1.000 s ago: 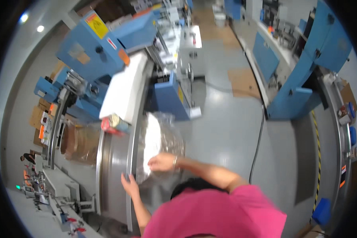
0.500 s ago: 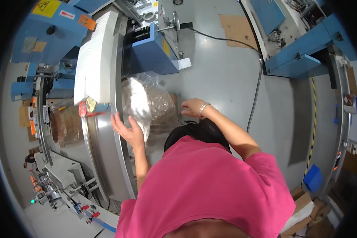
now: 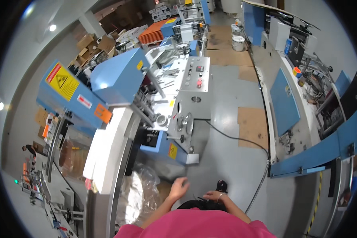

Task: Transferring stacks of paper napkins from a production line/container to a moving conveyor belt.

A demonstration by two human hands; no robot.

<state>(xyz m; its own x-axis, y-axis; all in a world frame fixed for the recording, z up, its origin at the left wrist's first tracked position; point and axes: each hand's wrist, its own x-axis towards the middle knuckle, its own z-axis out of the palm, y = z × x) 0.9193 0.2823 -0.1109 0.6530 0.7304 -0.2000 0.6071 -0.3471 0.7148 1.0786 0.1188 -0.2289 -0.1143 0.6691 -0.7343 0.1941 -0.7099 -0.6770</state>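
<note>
I stand on a smooth grey floor (image 3: 232, 119) in a crowded workshop, brown cardboard sheets (image 3: 252, 126) lying flat along the aisle and a dark cable (image 3: 246, 139) curving across it. Blue machines rise on both sides; the near blue machine (image 3: 119, 75) carries a large yellow warning label (image 3: 62, 81) with a dark triangle symbol, a small white-and-red label (image 3: 84, 101) and an orange tag (image 3: 102, 114); their small print is too fine for me to make out. Beside it, a grey control panel (image 3: 196, 74) bears round buttons. A long stack of white sheets (image 3: 111, 148), its side finely layered, rests along a metal-edged trough (image 3: 97, 216). Next to the trough, on the floor, lies the clear plastic bag (image 3: 146, 190), crumpled and glossy, something whitish showing in it. My left hand (image 3: 179, 188) is bare, its fingers apart in the air, just right of the bag in my view. My right hand (image 3: 215, 195) hangs near a dark shoe (image 3: 222, 185), fingers bent; I cannot tell whether they close on anything. A pale bracelet (image 3: 222, 194) circles that wrist.
</note>
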